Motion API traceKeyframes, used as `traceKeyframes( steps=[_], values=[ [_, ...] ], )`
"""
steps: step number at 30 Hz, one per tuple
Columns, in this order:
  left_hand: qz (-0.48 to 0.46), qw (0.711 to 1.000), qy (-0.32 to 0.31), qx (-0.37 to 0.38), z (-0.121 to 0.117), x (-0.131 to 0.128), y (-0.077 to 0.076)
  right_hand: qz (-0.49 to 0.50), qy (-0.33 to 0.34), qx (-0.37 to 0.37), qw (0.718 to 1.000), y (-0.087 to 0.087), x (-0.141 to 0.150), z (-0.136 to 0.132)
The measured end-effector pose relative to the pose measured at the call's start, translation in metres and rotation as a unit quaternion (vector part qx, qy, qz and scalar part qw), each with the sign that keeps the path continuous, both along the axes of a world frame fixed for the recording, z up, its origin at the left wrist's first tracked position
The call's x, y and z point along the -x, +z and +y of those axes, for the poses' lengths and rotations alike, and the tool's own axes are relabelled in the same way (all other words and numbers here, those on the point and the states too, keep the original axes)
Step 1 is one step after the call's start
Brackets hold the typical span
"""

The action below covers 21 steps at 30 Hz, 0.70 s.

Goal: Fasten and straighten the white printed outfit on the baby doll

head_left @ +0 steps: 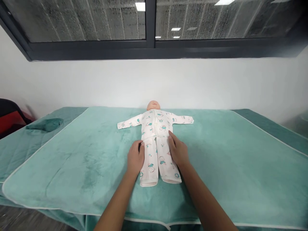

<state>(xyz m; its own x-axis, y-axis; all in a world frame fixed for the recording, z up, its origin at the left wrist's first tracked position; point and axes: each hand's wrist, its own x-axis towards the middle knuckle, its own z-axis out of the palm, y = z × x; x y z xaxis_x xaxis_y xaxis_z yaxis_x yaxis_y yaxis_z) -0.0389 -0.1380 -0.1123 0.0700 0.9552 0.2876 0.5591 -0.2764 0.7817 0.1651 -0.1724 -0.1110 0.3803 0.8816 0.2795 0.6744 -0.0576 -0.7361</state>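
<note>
A baby doll (154, 106) lies on its back in the middle of a teal blanket (216, 154), its head toward the wall. It wears a white printed top (155, 123) with the sleeves spread out and matching white trousers (154, 163). My left hand (135, 158) lies flat at the left side of the trousers near the waist, fingers stretched out. My right hand (177, 149) rests flat on the right side of the waist, fingers together and extended. Neither hand grips the cloth.
The blanket covers a table spread with darker teal cloth (19, 144), which has a folded lump at the far left. A white wall and a dark-framed window (149, 48) stand behind. A red and black object (9, 118) sits at the left edge.
</note>
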Motion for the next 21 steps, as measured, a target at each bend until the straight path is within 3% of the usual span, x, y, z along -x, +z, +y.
traceKeyframes(
  steps=[4, 7, 11, 15, 21],
  values=[
    [-0.022, 0.998, -0.017, -0.054, 0.005, -0.001, -0.003, -0.029, 0.008, -0.118, 0.993, -0.008, 0.0, 0.003],
    [0.002, 0.996, -0.026, -0.08, 0.011, -0.001, -0.011, -0.096, 0.053, -0.193, 0.975, -0.003, 0.004, 0.01],
    [0.021, 0.997, 0.002, -0.08, 0.016, -0.002, -0.021, -0.234, 0.111, -0.167, 0.951, 0.021, 0.014, 0.026],
    [0.027, 0.997, 0.025, -0.071, 0.014, -0.001, -0.02, -0.346, 0.136, -0.13, 0.919, 0.039, 0.022, 0.037],
    [-0.023, 0.994, 0.044, -0.094, 0.009, -0.001, -0.014, -0.383, 0.14, -0.164, 0.898, 0.039, 0.018, 0.032]
  ],
)
